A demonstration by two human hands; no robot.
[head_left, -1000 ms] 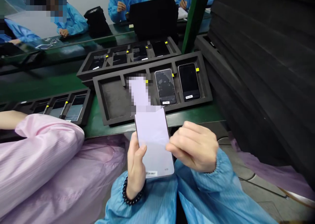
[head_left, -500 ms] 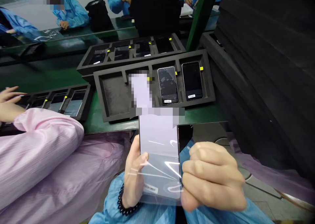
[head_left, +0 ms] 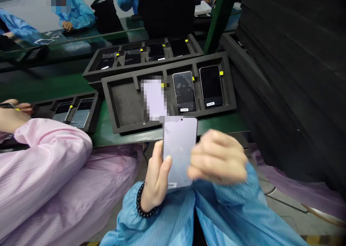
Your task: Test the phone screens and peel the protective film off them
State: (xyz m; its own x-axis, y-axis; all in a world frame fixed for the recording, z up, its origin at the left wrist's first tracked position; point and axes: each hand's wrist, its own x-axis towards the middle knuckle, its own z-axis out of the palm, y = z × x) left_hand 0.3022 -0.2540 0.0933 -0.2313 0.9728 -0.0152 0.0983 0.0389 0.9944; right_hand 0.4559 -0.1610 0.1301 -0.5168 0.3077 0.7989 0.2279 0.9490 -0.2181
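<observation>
My left hand (head_left: 156, 177), with a black bead bracelet at the wrist, grips a smartphone (head_left: 180, 148) along its left side, thumb over the front edge. The phone stands upright with a pale lit screen, and a small white label (head_left: 172, 185) shows near its bottom. My right hand (head_left: 218, 157) is closed and somewhat blurred at the phone's right edge; what its fingers hold, if anything, is hidden. Just beyond is a black foam tray (head_left: 123, 125) with a lit phone (head_left: 155, 100), partly pixelated, and two dark phones, one of them this dark phone (head_left: 184, 93).
Behind stands another foam tray (head_left: 93, 71) of phones. To the left, a co-worker's pink sleeve (head_left: 54, 141) and hand (head_left: 23, 106) are at a third tray (head_left: 93, 111). Stacked black foam trays (head_left: 292, 76) rise on the right beside a green post (head_left: 220, 19). People in blue sit opposite.
The phone has moved away from me and slightly right. Creased clear film stretched across its lower screen before; those folds no longer show. My right hand has moved up and left, still closed.
</observation>
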